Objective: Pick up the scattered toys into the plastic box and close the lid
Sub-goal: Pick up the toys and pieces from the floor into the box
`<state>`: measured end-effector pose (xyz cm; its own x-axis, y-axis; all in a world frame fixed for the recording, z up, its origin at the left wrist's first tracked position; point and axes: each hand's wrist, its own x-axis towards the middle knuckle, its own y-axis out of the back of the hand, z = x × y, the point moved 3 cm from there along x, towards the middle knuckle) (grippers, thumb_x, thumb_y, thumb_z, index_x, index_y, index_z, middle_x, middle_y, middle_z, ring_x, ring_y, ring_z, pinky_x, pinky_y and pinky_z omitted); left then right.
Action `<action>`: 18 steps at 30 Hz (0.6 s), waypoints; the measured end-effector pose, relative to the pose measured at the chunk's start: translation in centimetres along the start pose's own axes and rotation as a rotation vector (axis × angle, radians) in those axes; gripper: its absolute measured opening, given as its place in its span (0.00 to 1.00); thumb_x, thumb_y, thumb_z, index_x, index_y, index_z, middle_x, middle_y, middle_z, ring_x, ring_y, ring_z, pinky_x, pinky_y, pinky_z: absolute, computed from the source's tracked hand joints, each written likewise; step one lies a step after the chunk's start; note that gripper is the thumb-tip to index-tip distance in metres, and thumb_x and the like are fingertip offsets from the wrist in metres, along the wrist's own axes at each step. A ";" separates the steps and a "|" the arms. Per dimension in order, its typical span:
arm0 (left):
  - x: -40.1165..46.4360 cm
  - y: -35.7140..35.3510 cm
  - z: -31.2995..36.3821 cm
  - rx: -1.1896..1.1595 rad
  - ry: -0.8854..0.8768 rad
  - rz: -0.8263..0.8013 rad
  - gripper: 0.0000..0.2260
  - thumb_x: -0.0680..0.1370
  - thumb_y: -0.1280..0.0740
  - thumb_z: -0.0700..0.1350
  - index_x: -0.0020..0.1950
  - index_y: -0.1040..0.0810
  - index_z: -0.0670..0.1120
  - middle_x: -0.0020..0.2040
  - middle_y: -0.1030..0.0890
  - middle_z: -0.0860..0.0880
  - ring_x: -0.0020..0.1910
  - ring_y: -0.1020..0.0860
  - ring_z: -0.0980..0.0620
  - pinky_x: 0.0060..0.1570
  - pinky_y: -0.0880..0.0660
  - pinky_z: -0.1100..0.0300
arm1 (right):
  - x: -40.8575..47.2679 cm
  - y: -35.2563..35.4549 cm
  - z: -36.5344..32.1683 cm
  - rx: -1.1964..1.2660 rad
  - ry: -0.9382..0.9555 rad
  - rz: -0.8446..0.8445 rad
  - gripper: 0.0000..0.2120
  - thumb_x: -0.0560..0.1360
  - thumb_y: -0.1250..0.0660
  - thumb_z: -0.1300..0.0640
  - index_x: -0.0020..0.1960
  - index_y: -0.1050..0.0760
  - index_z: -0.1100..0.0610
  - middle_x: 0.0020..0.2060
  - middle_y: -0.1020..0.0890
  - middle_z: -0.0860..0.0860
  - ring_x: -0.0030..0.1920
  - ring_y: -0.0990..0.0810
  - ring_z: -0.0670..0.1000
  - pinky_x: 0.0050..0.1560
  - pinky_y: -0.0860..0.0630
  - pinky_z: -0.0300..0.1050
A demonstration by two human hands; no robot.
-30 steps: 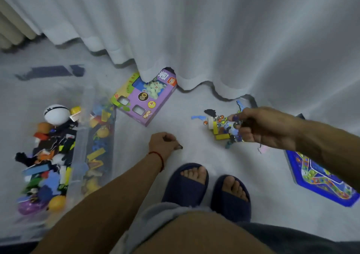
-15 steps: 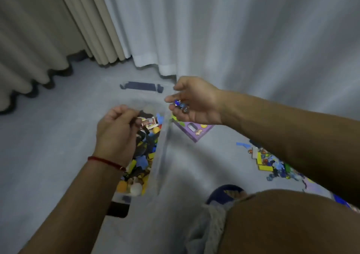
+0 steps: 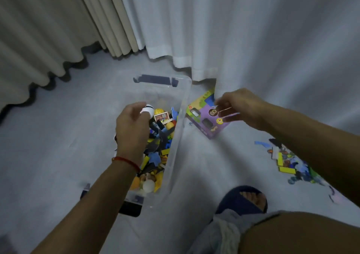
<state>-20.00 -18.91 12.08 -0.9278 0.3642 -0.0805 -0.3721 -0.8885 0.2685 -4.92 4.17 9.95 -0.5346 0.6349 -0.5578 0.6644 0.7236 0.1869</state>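
While both hands hover, the plastic box (image 3: pixel 181 105) stands lidless on the floor (image 3: pixel 48 137).
Its long axis runs near to far; left hand (image 3: pixel 132 125) above it, right hand (image 3: pixel 239 107) beyond its right rim, fingers loosely spread, empty; scattered toys (image 3: pixel 288 162) lie far right.

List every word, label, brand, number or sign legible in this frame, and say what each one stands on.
No text can be read in this frame.
Purple toy package: round stickers and printing, too blurred to read.
Small red-framed card in the plastic box: a printed picture, too small to read.
Scattered toys on the floor: no legible marks.
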 end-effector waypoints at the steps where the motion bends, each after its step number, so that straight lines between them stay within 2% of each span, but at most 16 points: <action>1: -0.8 -1.3 0.9 0.004 -0.095 -0.021 0.12 0.75 0.36 0.38 0.53 0.19 0.50 0.51 0.18 0.53 0.53 0.20 0.54 0.51 0.22 0.61 | 0.2 0.9 1.5 -0.047 -0.016 0.037 0.12 0.75 0.34 0.60 0.52 0.19 0.67 0.43 0.17 0.59 0.41 0.19 0.56 0.48 0.20 0.52; 3: -2.5 -4.6 2.6 -0.014 -0.215 -0.088 0.12 0.73 0.35 0.34 0.50 0.19 0.49 0.49 0.17 0.52 0.50 0.20 0.56 0.47 0.24 0.69 | 0.4 1.8 4.6 -0.089 -0.053 0.054 0.11 0.77 0.34 0.59 0.53 0.20 0.66 0.44 0.17 0.59 0.41 0.19 0.56 0.47 0.20 0.50; 5: -4.0 -8.7 2.2 -0.024 -0.186 -0.199 0.12 0.73 0.34 0.33 0.48 0.19 0.49 0.47 0.17 0.52 0.48 0.19 0.57 0.45 0.24 0.69 | 0.5 1.9 7.4 -0.117 -0.086 0.042 0.11 0.79 0.35 0.58 0.55 0.20 0.65 0.47 0.17 0.59 0.41 0.19 0.55 0.46 0.19 0.50; 7: -4.5 -12.6 -1.1 0.036 -0.057 -0.258 0.10 0.73 0.33 0.35 0.47 0.20 0.49 0.46 0.18 0.54 0.46 0.20 0.57 0.49 0.23 0.63 | 0.8 1.7 10.1 -0.137 -0.113 0.033 0.10 0.80 0.36 0.57 0.55 0.21 0.62 0.48 0.16 0.59 0.43 0.18 0.55 0.48 0.18 0.51; 8: -4.2 -14.2 -3.6 0.101 0.023 -0.235 0.09 0.73 0.33 0.36 0.47 0.20 0.49 0.46 0.18 0.53 0.47 0.20 0.56 0.51 0.23 0.60 | 0.9 1.6 11.3 -0.145 -0.121 0.034 0.09 0.81 0.36 0.57 0.54 0.20 0.61 0.48 0.17 0.58 0.45 0.17 0.55 0.49 0.18 0.52; 10: -2.7 -16.6 -8.6 0.255 0.172 -0.171 0.10 0.73 0.33 0.37 0.53 0.21 0.46 0.53 0.18 0.48 0.54 0.21 0.49 0.58 0.25 0.56 | 1.2 1.2 13.4 -0.176 -0.102 0.027 0.09 0.81 0.37 0.56 0.54 0.20 0.57 0.48 0.17 0.55 0.47 0.17 0.54 0.52 0.17 0.52; 12: -0.8 -18.3 -12.1 0.388 0.265 -0.112 0.16 0.74 0.35 0.37 0.62 0.24 0.43 0.62 0.22 0.44 0.63 0.25 0.45 0.63 0.30 0.55 | 1.4 1.2 15.2 -0.242 -0.050 0.021 0.09 0.82 0.39 0.55 0.55 0.20 0.54 0.48 0.17 0.51 0.47 0.17 0.51 0.54 0.18 0.51; 13: 0.2 -19.0 -13.4 0.483 0.264 -0.099 0.17 0.75 0.37 0.37 0.65 0.26 0.41 0.65 0.25 0.42 0.66 0.28 0.44 0.64 0.33 0.55 | 1.4 1.3 15.9 -0.280 -0.023 0.020 0.09 0.82 0.39 0.56 0.56 0.20 0.52 0.48 0.17 0.49 0.47 0.18 0.50 0.55 0.19 0.51; 15: 2.2 -20.7 -15.2 0.739 0.152 -0.135 0.19 0.77 0.39 0.38 0.68 0.31 0.40 0.68 0.29 0.41 0.69 0.32 0.43 0.67 0.39 0.56 | 1.5 1.8 17.6 -0.325 0.010 0.029 0.09 0.81 0.38 0.58 0.55 0.21 0.49 0.50 0.18 0.47 0.49 0.18 0.49 0.57 0.20 0.52; 18: 4.5 -22.8 -17.1 0.982 -0.072 -0.133 0.20 0.78 0.40 0.38 0.70 0.35 0.39 0.66 0.29 0.39 0.65 0.30 0.41 0.64 0.36 0.53 | 1.9 2.8 19.5 -0.311 0.001 0.078 0.10 0.80 0.37 0.58 0.51 0.20 0.45 0.49 0.17 0.47 0.49 0.18 0.50 0.57 0.20 0.54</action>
<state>-16.11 -1.79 -10.87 -0.8642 0.4891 -0.1179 -0.2561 -0.2259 0.9399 6.16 2.13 -6.37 -0.4891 0.6921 -0.5308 0.5124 0.7205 0.4673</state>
